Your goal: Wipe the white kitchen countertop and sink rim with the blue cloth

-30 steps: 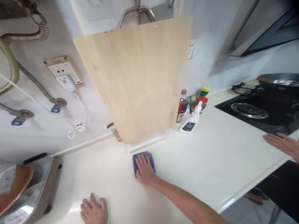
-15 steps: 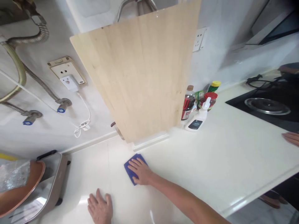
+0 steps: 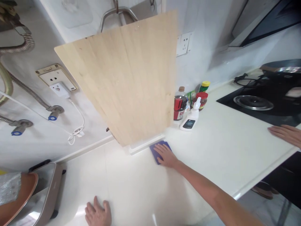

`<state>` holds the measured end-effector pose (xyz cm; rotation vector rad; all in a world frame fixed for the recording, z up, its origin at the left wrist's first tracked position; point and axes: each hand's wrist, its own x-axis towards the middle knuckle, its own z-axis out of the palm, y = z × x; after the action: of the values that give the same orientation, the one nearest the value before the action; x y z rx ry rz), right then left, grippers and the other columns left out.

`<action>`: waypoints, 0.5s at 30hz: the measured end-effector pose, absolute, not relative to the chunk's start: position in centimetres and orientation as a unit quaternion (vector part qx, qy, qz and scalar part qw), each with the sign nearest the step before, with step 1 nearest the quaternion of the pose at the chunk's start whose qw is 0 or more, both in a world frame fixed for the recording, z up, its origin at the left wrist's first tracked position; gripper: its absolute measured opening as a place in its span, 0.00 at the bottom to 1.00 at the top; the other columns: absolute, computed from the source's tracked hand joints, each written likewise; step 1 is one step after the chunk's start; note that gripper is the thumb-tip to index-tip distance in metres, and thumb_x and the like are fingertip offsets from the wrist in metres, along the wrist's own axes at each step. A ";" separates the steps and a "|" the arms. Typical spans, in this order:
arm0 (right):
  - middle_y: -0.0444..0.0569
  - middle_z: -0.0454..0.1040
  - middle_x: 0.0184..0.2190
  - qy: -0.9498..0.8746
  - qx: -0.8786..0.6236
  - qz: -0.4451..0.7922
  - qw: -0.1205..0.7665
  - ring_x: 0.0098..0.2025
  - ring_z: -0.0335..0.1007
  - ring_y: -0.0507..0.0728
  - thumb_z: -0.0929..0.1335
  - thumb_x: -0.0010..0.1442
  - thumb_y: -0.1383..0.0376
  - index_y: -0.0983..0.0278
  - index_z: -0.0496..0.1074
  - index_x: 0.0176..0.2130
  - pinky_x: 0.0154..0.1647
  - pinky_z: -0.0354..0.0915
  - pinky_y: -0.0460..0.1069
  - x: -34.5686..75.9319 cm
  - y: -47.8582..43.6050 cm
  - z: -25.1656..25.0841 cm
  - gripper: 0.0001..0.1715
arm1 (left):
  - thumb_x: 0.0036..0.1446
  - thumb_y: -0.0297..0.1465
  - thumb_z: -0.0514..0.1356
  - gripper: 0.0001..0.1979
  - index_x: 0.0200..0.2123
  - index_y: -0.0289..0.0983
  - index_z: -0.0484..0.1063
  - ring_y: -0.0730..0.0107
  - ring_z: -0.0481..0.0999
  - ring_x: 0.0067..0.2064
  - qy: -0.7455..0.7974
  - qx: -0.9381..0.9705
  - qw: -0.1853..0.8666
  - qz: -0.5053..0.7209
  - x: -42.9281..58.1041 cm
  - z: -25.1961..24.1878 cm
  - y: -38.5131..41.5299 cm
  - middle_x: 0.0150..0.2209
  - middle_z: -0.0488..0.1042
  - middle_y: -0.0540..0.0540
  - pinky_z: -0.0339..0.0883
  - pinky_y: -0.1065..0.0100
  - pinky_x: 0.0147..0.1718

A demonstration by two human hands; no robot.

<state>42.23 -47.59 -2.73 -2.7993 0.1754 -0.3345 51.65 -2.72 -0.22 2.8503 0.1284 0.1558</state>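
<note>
My right hand [image 3: 166, 156] lies over a folded blue cloth [image 3: 155, 153], pressing it flat to the white countertop [image 3: 134, 182]. The cloth is at the right end of the white base ledge [image 3: 145, 145], in front of a large wooden board [image 3: 127, 84] standing upright against the wall side. Part of the cloth is hidden under my fingers. At the bottom of the view, my left hand [image 3: 98, 214] rests palm down on the counter, fingers spread, holding nothing.
A white spray bottle [image 3: 191, 116], a dark sauce bottle [image 3: 180, 105] and a red-lidded jar [image 3: 202, 100] stand right of the board. Another person's hand [image 3: 285, 135] rests near the black cooktop [image 3: 277, 110]. A rack [image 3: 53, 185] with a brown pan [image 3: 27, 191] stands left.
My right hand has slid the blue cloth to the right along the ledge. My left hand stays flat on the counter. More of the other person's hand shows at the right.
</note>
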 end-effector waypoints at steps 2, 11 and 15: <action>0.51 0.55 0.70 0.074 -0.980 -0.124 0.136 0.72 0.46 0.62 0.60 0.62 0.58 0.63 0.57 0.68 0.73 0.40 0.62 41.3 -49.6 -3.1 0.37 | 0.62 0.45 0.43 0.36 0.66 0.28 0.58 0.39 0.46 0.72 0.045 0.987 0.142 0.055 51.7 -0.3 -2.7 0.69 0.50 0.24 0.45 0.42 0.67; 0.54 0.55 0.70 0.243 -0.960 -0.125 0.058 0.72 0.46 0.63 0.55 0.66 0.56 0.66 0.57 0.68 0.72 0.41 0.63 38.0 -53.0 -4.6 0.36 | 0.60 0.42 0.48 0.35 0.66 0.30 0.57 0.40 0.49 0.71 0.017 0.988 0.131 0.077 51.8 -1.0 -2.2 0.68 0.53 0.25 0.50 0.41 0.64; 0.57 0.52 0.71 0.302 -0.946 -0.113 0.035 0.72 0.43 0.66 0.53 0.66 0.58 0.69 0.53 0.69 0.71 0.39 0.67 37.9 -50.5 -5.3 0.37 | 0.58 0.41 0.49 0.35 0.66 0.29 0.56 0.39 0.49 0.71 0.006 0.989 0.126 0.081 51.9 -1.4 -2.0 0.68 0.55 0.25 0.51 0.39 0.63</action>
<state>37.88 -50.51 -5.27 -2.9083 0.9269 -0.3459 51.90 -2.02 -1.38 2.8802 0.0189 0.2345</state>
